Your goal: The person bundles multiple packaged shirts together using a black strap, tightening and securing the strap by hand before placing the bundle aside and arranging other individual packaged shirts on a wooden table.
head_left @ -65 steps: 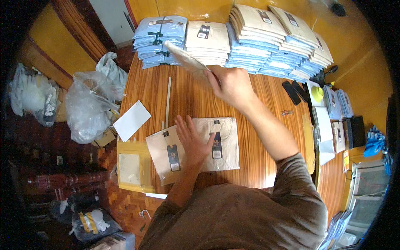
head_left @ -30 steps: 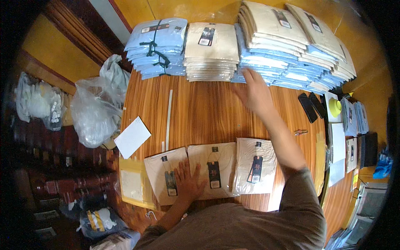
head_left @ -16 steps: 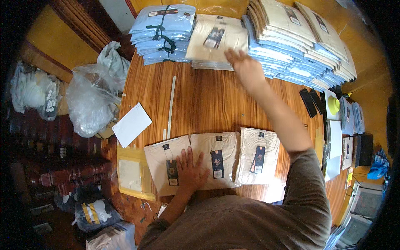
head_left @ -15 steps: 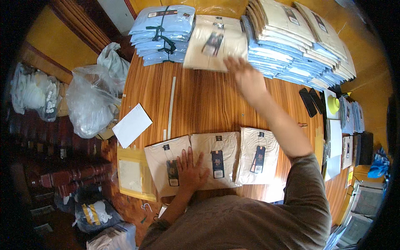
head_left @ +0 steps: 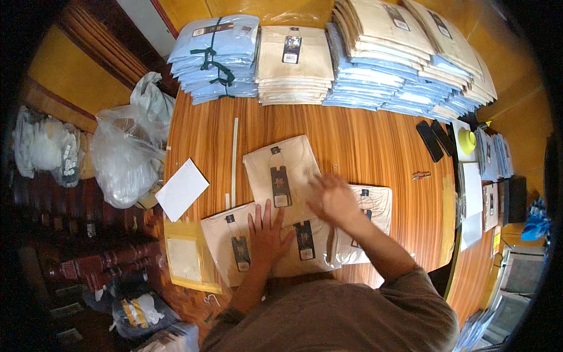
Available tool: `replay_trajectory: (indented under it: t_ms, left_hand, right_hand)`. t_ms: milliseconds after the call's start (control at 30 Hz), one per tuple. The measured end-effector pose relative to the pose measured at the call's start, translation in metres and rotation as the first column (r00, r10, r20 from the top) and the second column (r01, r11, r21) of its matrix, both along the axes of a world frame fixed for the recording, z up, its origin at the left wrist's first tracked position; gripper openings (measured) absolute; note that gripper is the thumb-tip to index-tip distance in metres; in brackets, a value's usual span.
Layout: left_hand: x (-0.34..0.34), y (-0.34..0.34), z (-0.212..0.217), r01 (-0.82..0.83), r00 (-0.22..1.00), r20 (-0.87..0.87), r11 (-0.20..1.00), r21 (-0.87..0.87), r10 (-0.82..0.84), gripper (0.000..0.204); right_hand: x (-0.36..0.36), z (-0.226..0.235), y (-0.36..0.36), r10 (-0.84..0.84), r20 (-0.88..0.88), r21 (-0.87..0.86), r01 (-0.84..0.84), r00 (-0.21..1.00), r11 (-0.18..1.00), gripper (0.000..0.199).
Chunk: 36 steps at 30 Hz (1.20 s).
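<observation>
My left hand (head_left: 270,236) lies flat with fingers spread, its fingertips at the lower edge of a folded beige garment in clear wrapping (head_left: 262,176) with a dark tag. My right hand (head_left: 335,200), slightly blurred, has its fingers closed on that garment's right edge. This package is tilted and overlaps a row of similar folded garments: a left one (head_left: 221,237), a middle one (head_left: 316,258) under both hands, and a right one (head_left: 378,214), partly hidden by my right hand and forearm.
Along the far table edge stand a tied stack of blue packaged garments (head_left: 226,50), a beige stack (head_left: 311,64) and taller mixed stacks (head_left: 375,70). White paper (head_left: 183,189) and a thin pale strip (head_left: 235,158) lie left; dark phone-like objects (head_left: 430,141) lie right. Plastic bags (head_left: 120,155) sit beyond the left edge.
My right hand has come back from the far beige stack with a folded garment, which now overlaps the near row. My left hand stays over the row, fingers spread.
</observation>
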<state>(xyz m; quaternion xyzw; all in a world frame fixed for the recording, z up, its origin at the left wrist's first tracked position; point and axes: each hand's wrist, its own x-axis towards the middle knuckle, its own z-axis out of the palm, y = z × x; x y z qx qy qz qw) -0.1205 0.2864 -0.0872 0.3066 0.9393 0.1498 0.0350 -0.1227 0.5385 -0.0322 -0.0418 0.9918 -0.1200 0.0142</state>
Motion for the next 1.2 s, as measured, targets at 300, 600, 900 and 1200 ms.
replay_trajectory:
  t_ms: [300,600,900,1200]
  left_hand:
    - [0.007,-0.006,-0.005,0.006,1.000,-0.008,0.997,0.075,-0.006,0.063]
    - [0.022,-0.021,0.015,0.063,0.990,-0.134,0.991,0.115,-0.048,0.055]
    - [0.085,-0.105,0.018,0.118,0.990,0.022,0.893,0.434,-0.142,0.057]
    - [0.082,-0.132,-0.012,-0.702,0.653,0.754,0.429,0.568,0.070,0.057]
  right_hand:
    - [-0.231,0.045,0.102,0.044,-0.569,0.224,0.103,0.821,0.969,0.067]
    - [-0.229,0.072,0.109,0.286,-0.367,0.519,-0.061,0.885,0.853,0.047]
    - [0.128,0.025,-0.021,0.311,-0.246,-0.093,-0.342,0.918,0.935,0.048]
    - [0.187,-0.025,-0.045,-0.578,0.254,-0.691,0.564,0.775,0.453,0.086]
